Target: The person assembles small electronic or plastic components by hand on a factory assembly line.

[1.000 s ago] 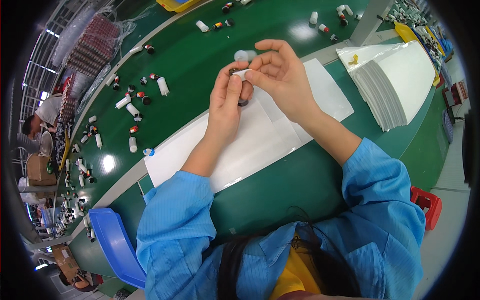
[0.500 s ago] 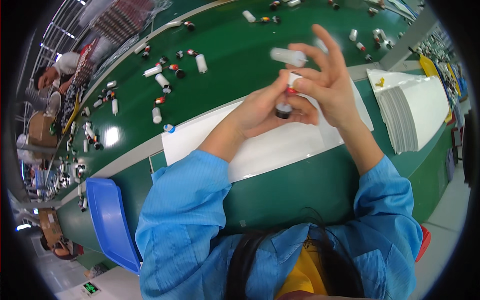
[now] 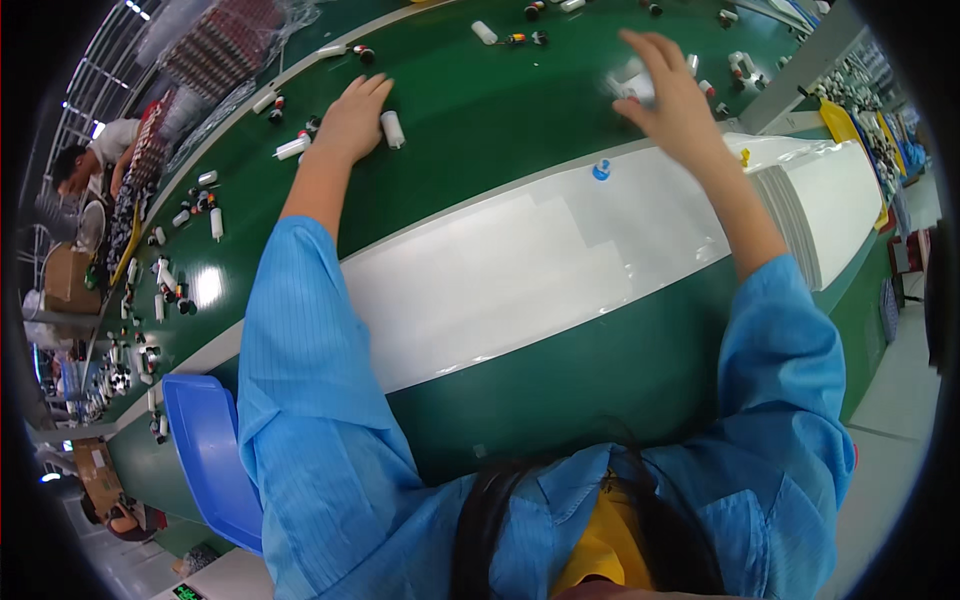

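My left hand point(image 3: 352, 122) reaches palm down over the green work surface, fingers stretched out, and covers some small parts there. Close to its fingertips lies a white cylinder point(image 3: 392, 130). Out to the right, my right hand point(image 3: 682, 112) is raised with thumb and fingers apart. A blurred white piece point(image 3: 632, 84) shows by its fingertips; its shape and whether it touches the hand are unclear. Between the hands, a small blue part point(image 3: 601, 170) rests at the far edge of a long white sheet point(image 3: 480, 300).
More white cylinders point(image 3: 484, 33) with dark and red ends lie scattered over the green surface point(image 3: 470, 130). A blue tray point(image 3: 212, 460) stands at left, a stack of white sheets point(image 3: 835, 210) at right. A grey post point(image 3: 815, 65) rises nearby. Another person point(image 3: 100, 150) works at far left.
My hands were together over the sheet around a white, red and black part; now they are apart. The left went far left onto the surface, the right moved up and right. That part no longer shows.
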Demonstrator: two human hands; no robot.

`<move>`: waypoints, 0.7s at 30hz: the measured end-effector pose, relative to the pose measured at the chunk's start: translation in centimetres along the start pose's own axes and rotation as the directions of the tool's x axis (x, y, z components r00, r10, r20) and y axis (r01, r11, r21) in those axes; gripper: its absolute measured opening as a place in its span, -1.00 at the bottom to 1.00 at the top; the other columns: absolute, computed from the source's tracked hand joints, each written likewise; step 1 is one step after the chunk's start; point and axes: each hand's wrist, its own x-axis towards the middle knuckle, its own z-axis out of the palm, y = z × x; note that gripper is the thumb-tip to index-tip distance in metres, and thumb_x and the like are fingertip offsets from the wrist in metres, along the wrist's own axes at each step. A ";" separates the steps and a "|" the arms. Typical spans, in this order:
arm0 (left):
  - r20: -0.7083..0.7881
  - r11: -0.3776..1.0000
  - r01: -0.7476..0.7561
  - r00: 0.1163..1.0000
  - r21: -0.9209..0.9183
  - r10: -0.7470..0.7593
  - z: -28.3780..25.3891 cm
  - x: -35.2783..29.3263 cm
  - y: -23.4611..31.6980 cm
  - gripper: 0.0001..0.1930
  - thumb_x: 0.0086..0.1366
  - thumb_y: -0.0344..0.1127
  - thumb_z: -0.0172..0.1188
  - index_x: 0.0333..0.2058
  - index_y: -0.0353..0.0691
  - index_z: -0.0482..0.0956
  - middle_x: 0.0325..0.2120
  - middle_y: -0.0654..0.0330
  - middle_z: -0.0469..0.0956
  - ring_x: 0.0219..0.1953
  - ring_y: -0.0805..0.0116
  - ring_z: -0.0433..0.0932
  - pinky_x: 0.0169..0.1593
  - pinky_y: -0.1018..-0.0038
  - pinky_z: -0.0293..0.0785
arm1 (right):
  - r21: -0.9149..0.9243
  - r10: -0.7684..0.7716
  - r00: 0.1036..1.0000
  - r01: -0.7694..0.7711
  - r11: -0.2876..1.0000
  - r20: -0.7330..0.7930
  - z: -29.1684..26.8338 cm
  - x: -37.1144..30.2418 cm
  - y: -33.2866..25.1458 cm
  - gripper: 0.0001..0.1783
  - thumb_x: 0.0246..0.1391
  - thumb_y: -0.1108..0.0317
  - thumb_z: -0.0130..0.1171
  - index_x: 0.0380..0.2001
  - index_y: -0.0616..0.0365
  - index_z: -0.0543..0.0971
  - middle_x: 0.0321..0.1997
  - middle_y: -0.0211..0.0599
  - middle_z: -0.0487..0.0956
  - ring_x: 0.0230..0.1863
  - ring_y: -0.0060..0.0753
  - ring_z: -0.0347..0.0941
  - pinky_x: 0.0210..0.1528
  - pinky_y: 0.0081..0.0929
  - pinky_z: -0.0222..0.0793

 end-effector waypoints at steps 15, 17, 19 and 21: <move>0.385 0.866 0.390 0.886 -0.313 -0.260 -4.5 -0.8 6.1 -0.81 0.11 -0.43 0.05 -0.31 -0.38 0.53 -0.42 -0.01 0.53 -0.33 0.09 0.52 -0.17 0.34 0.42 | 0.162 -0.332 0.742 0.294 0.942 0.583 -2.6 -7.1 -10.7 -0.80 -0.24 0.53 0.00 -0.41 0.27 0.39 -0.46 -0.18 0.45 -0.29 -0.23 0.40 -0.24 -0.35 0.34; 0.450 0.813 0.471 0.842 -0.342 -0.298 -4.4 -0.6 5.0 -0.79 0.09 -0.43 0.07 -0.29 -0.36 0.54 -0.44 -0.01 0.53 -0.35 0.10 0.52 -0.20 0.34 0.42 | 0.292 -0.347 0.711 0.205 0.934 0.611 -1.6 -6.0 -10.2 -0.81 -0.27 0.57 -0.02 -0.44 0.25 0.35 -0.43 -0.18 0.42 -0.31 -0.18 0.38 -0.30 -0.28 0.34; 0.566 0.759 0.544 0.773 -0.357 -0.288 -4.5 -0.6 4.4 -0.75 0.03 -0.42 0.12 -0.26 -0.30 0.56 -0.42 -0.01 0.52 -0.38 0.12 0.52 -0.22 0.32 0.41 | 0.283 -0.323 0.712 0.180 0.942 0.624 -1.7 -6.2 -10.6 -0.79 -0.27 0.59 0.00 -0.43 0.25 0.35 -0.44 -0.18 0.42 -0.32 -0.19 0.38 -0.32 -0.30 0.35; 0.538 0.834 0.455 0.808 -0.313 -0.239 -5.1 -0.9 5.1 -0.76 0.03 -0.42 0.12 -0.27 -0.30 0.56 -0.40 -0.01 0.51 -0.37 0.12 0.51 -0.20 0.31 0.40 | 0.278 -0.304 0.709 0.157 0.948 0.636 -2.2 -6.5 -11.2 -0.77 -0.28 0.61 0.01 -0.42 0.25 0.34 -0.45 -0.19 0.42 -0.34 -0.19 0.39 -0.34 -0.31 0.35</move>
